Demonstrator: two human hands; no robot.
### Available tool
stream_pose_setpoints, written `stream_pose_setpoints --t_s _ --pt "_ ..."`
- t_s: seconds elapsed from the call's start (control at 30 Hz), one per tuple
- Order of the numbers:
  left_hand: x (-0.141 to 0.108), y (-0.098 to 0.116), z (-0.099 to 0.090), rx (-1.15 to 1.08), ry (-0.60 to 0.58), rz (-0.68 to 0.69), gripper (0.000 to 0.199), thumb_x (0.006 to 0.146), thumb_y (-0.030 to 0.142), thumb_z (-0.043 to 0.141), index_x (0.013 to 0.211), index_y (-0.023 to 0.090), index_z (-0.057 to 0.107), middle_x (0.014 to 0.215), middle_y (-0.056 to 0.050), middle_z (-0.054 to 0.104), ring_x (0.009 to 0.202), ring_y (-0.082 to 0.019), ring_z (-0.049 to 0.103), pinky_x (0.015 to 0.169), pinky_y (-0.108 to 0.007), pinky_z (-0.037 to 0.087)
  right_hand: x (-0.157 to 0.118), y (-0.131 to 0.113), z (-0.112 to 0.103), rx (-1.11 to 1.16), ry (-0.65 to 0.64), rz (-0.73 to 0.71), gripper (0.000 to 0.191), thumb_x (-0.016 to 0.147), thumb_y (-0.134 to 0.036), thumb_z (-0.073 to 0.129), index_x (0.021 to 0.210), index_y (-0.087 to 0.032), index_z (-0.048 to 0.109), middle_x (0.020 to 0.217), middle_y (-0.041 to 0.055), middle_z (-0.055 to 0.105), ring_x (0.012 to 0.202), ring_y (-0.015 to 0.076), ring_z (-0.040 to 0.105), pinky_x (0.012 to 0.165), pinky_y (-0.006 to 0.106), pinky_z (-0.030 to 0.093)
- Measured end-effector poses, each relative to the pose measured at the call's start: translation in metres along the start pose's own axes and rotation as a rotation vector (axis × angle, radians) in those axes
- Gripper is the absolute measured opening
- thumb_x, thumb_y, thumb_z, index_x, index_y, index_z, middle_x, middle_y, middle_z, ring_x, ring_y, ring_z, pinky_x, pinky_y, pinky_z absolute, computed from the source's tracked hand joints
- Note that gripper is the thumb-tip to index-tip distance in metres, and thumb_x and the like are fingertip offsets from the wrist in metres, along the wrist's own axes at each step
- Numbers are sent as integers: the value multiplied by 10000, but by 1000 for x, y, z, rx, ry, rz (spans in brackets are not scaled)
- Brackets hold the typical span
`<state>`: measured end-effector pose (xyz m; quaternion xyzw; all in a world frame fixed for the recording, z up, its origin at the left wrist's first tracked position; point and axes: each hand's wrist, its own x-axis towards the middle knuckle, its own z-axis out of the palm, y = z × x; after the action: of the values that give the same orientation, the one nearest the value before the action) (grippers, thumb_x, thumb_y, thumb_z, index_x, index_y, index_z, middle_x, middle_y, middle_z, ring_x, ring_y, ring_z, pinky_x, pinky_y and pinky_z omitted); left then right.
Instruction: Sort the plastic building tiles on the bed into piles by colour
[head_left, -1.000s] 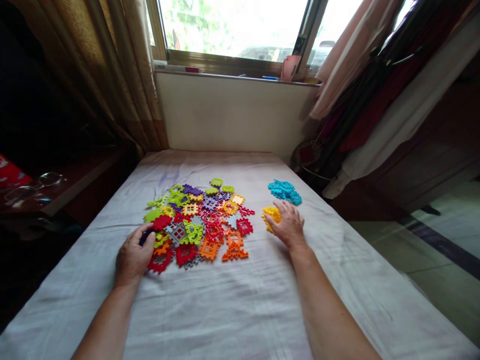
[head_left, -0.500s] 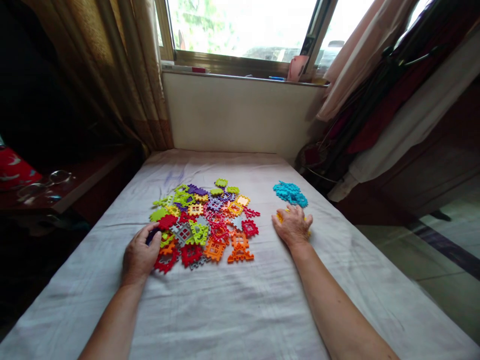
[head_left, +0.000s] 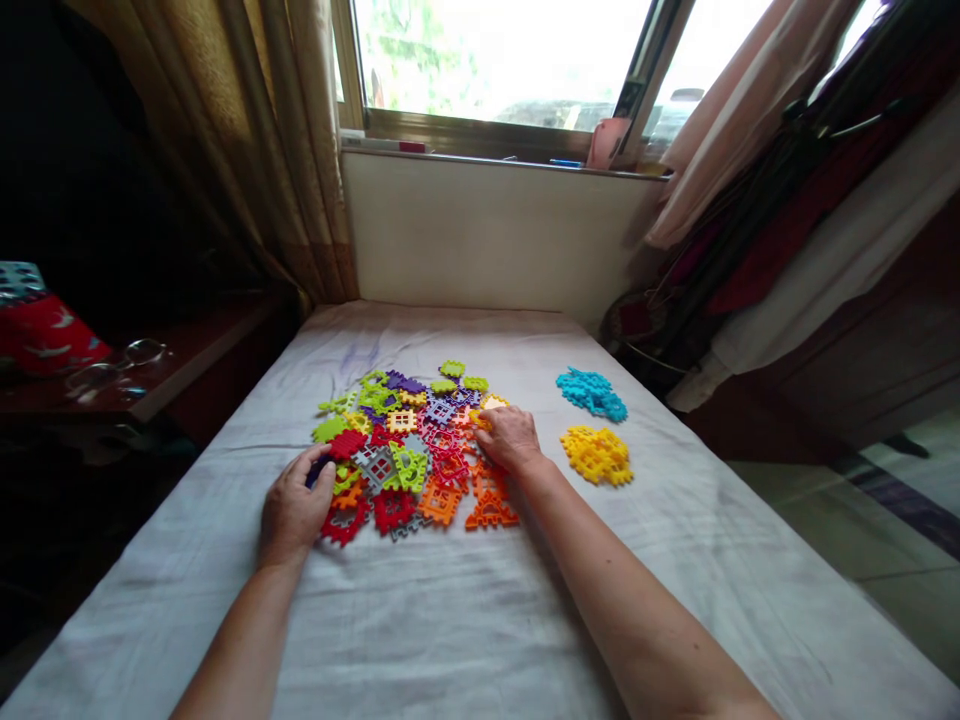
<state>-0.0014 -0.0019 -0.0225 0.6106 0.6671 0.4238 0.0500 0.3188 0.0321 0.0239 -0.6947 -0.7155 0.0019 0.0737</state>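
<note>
A mixed heap of toothed plastic building tiles (head_left: 441, 500), in red, orange, lime, purple, grey and yellow, lies on the sheet-covered surface. At the heap's left edge is my left hand (head_left: 295, 505), its thumb and fingers closed around a dark purple tile (head_left: 318, 470). Over on the heap's right side, my right hand (head_left: 513, 438) has its fingers curled down onto a yellow tile (head_left: 477, 419), most of which they hide. To the right of that hand lies a pile of yellow tiles (head_left: 598, 456). Just behind it is a pile of blue tiles (head_left: 592, 393).
The pale sheet (head_left: 420, 620) covers the whole work surface. A low wall (head_left: 487, 235) and a window sill stand at the back. On the left, a dark side table (head_left: 202, 345) holds glasses (head_left: 142, 352) and a red patterned item (head_left: 52, 330). Clothes (head_left: 787, 310) hang at the right.
My right hand has moved left from the yellow pile to the right side of the mixed heap, leaving the yellow pile uncovered. My left hand stays by the heap with the purple tile.
</note>
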Motion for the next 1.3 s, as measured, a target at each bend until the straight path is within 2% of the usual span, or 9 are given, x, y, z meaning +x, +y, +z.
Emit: stream_pose_setpoints --t_s 0.1,0.23,0.37,0.47,0.63,0.9,1.13,1.23,1.3 --pt "0 0 0 2 -5 -1 282 814 360 535 1015 256 704 1085 -34 742 1015 -211 686 946 -325 525 -5 0 -2 -9 22 -14 256 907 -244 491 995 -219 731 1046 93 738 1029 228 618 852 325 410" --pt "1 2 -1 3 -13 -4 311 815 383 511 1015 241 704 1114 -57 736 1034 -225 684 954 -341 524 -19 16 -3 136 163 58 298 914 -224 447 1042 -215 717 1085 91 725 994 208 636 848 291 442" --pt "1 4 -1 -1 -10 -11 322 810 386 506 1016 236 703 1124 -66 733 1050 -236 680 962 -359 521 -42 53 -6 380 316 210 360 880 -297 484 1167 -211 683 975 66 743 833 190 669 777 281 488" --pt "1 3 0 0 -11 -10 325 810 393 511 1021 235 702 1118 -70 734 1046 -242 680 961 -370 523 -64 88 -5 484 399 382 403 857 -387 496 1150 -193 695 852 58 745 744 196 673 736 295 507" --pt "1 1 0 1 -13 -5 327 810 398 515 1020 232 703 1109 -75 735 1032 -245 682 962 -374 521 -83 125 4 492 449 571 414 832 -412 481 1068 -188 737 961 91 751 843 224 685 784 321 518" --pt "2 -1 1 22 -17 -22 312 807 368 532 1024 233 712 1081 -66 737 1019 -238 682 943 -370 531 -60 116 13 335 457 466 348 828 -328 530 1052 -178 751 1023 106 716 932 221 652 874 317 498" --pt "2 2 0 -1 -17 -14 339 798 393 514 1020 224 707 1092 -69 736 1022 -241 684 949 -366 531 -68 116 13 206 472 512 344 857 -308 528 1114 -200 729 1107 102 655 880 204 629 788 302 480" --pt "1 2 0 -10 -8 -12 326 794 387 513 1008 232 704 1078 -58 739 1015 -235 686 947 -355 531 -66 104 8 231 489 408 319 875 -294 504 1074 -202 737 1047 87 659 860 189 626 805 293 472" --pt "1 2 0 -12 -8 -6 325 794 390 513 1006 233 704 1075 -56 741 1013 -233 686 946 -352 530 -60 86 5 257 442 302 303 891 -283 496 1053 -204 739 1018 77 667 819 171 626 809 282 471"
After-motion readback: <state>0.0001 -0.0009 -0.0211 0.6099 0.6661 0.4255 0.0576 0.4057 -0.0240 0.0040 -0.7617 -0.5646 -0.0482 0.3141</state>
